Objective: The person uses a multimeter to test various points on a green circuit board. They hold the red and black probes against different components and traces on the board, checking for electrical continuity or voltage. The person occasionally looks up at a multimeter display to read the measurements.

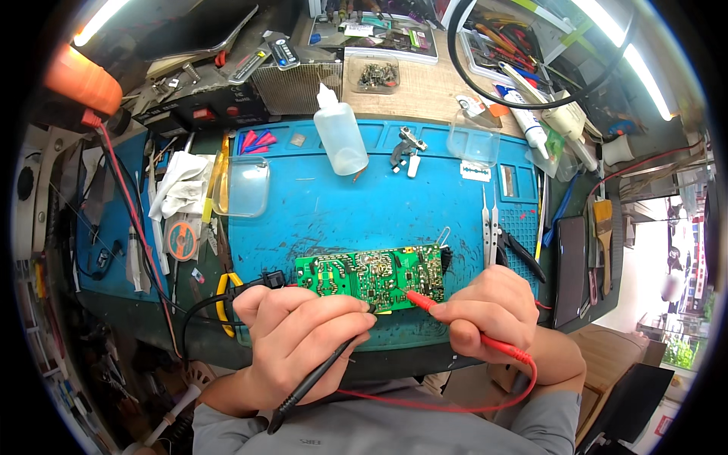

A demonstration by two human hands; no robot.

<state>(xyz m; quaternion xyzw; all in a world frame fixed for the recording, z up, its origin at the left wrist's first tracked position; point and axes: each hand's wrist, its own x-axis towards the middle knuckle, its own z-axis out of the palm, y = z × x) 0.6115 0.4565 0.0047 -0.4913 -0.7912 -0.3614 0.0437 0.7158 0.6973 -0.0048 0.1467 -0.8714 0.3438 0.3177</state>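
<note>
A green circuit board (345, 277) with solder joints and small parts facing up lies near the front of a blue work mat (409, 205). My left hand (299, 334) is closed on a black test probe (311, 379), its fingers at the board's front edge; they hide the probe's tip. My right hand (493, 311) grips a red test probe (422, 300), whose tip points at the middle of the board. Whether that tip touches a joint is too small to tell. From the red probe a red lead (485, 408) loops back below my hands.
A white squeeze bottle (343, 140) stands behind the board. Tweezers (490, 227) and black-handled pliers (522, 256) lie right of it; yellow-handled pliers (224, 299) lie left. Clear plastic trays (246, 186), a solder spool (182, 240) and a brush (603, 235) flank the mat.
</note>
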